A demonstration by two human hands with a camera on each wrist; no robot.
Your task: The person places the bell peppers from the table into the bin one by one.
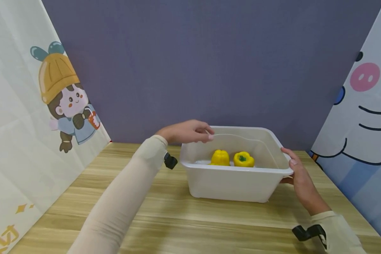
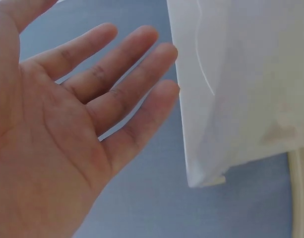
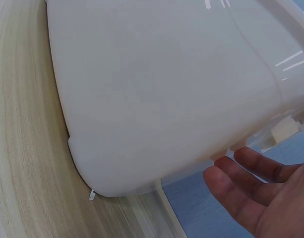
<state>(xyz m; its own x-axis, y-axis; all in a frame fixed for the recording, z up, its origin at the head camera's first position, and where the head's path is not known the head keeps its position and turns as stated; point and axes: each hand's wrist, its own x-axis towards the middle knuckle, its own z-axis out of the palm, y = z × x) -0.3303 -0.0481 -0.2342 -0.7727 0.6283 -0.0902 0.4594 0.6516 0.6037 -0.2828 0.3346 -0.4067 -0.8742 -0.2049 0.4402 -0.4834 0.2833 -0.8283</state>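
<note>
A white plastic bin (image 1: pixel 228 183) stands on the wooden table, holding two yellow bell peppers. One pepper (image 1: pixel 220 157) lies on its side at the left; the other pepper (image 1: pixel 243 159) shows its green stem. Over the bin's left rim my left hand (image 1: pixel 190 131) hovers, and its palm and spread, loosely bent fingers (image 2: pixel 134 91) hold nothing in the left wrist view. At the opposite end my right hand (image 1: pixel 300 176) grips the rim, thumb on top and fingers tucked below it. Those fingers (image 3: pixel 241 191) lie close to the bin's outer wall in the right wrist view.
The wood-grain table (image 1: pixel 165 218) runs back to a dark blue-grey panel (image 1: pixel 209 63) just behind the bin. White panels with cartoon prints, a child (image 1: pixel 70 102) at left and a pink-snouted figure (image 1: pixel 365 77) at right, flank the table.
</note>
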